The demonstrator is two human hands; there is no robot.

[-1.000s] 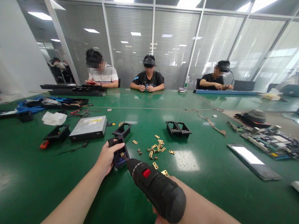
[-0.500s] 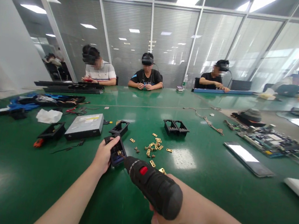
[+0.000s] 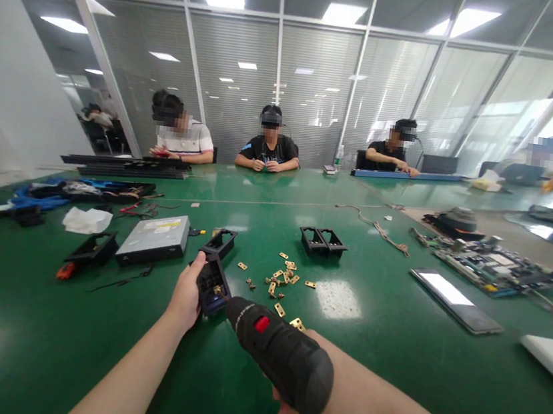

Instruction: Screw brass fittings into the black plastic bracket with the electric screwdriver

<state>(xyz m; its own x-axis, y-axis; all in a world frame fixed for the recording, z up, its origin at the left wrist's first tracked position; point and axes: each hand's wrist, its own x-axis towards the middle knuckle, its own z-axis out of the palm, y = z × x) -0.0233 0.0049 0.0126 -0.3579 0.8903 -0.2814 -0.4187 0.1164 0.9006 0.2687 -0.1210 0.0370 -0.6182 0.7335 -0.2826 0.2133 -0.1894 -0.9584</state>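
My left hand (image 3: 187,295) grips a black plastic frame (image 3: 206,277) by its left side, tilted so that its hollow inside faces me. A small brass-coloured piece (image 3: 218,290) shows inside it. My right hand (image 3: 319,387) is wrapped round the handle of a black cordless drill (image 3: 283,355) with a red switch on top. The drill points away to the left, its tip at the frame's lower right part; whether bit and brass piece touch I cannot tell. Just right of the frame lie several loose brass plates (image 3: 279,309) and screws (image 3: 250,284).
Another black frame (image 3: 220,243) lies behind the held one, and a double one (image 3: 323,241) stands further right. A disc drive (image 3: 154,239) is at left, a phone (image 3: 454,301) and a circuit board (image 3: 498,264) at right. Several people sit across the green table (image 3: 277,200).
The whole view has tilted slightly, so the scene sits a little lower and further left. Both hands keep their hold, and the drill tip remains at the frame.
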